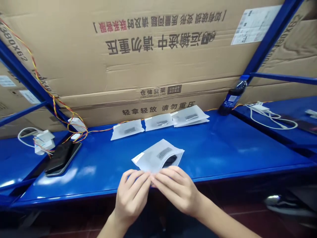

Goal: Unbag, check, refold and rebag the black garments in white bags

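Observation:
A white frosted pouch is held just above the front of the blue shelf, its right-hand end gaping to show something dark inside. My left hand is closed, its fingertips pinched on the pouch's near edge. Right beside it, my right hand is closed on the same edge, close to the gaping end. The thumbs are mostly hidden. Farther back lie similar flat pouches with dark printed patches: a left pouch, a middle pouch and a right stack of pouches.
Large cardboard boxes back the blue shelf. A dark drink bottle stands at the back right. On the left are phones, a white adapter and twisted wires. A white cable lies on the right-hand shelf.

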The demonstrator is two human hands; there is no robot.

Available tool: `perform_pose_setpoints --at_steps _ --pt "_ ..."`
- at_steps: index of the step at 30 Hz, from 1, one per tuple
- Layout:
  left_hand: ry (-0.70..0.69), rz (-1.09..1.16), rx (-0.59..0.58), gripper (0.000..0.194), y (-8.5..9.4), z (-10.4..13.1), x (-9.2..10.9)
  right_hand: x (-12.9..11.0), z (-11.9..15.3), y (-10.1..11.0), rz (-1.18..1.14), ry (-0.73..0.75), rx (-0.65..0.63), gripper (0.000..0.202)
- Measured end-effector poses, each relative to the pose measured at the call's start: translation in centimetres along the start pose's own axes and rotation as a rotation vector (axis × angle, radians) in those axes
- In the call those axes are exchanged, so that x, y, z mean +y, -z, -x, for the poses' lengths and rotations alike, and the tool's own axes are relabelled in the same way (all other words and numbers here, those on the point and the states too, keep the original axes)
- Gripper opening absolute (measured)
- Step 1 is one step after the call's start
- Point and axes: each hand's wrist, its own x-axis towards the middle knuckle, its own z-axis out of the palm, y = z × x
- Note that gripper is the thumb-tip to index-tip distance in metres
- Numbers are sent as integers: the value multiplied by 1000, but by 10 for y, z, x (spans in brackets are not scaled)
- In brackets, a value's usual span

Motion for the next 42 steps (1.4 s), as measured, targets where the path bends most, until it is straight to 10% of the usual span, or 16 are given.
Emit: perform_pose_setpoints --at_steps 7,14,23,30,34,42 --pt "66 -22 -7 29 18 -2 -5 33 2 6 69 221 -38 19" --pt "165 -9 19 29 23 13 -21 95 41 29 223 26 -76 27" --pt "268 85 49 28 10 32 -39 80 34 28 175 -108 -177 24" --pt "598 189 169 22 7 37 -44 65 -29 -44 -5 -39 -610 62" --pt "945 152 184 45 4 46 -47 102 -96 -98 97 -167 -549 63" --pt "859 158 9 33 3 52 -53 137 -118 -184 -142 -399 -646 54"
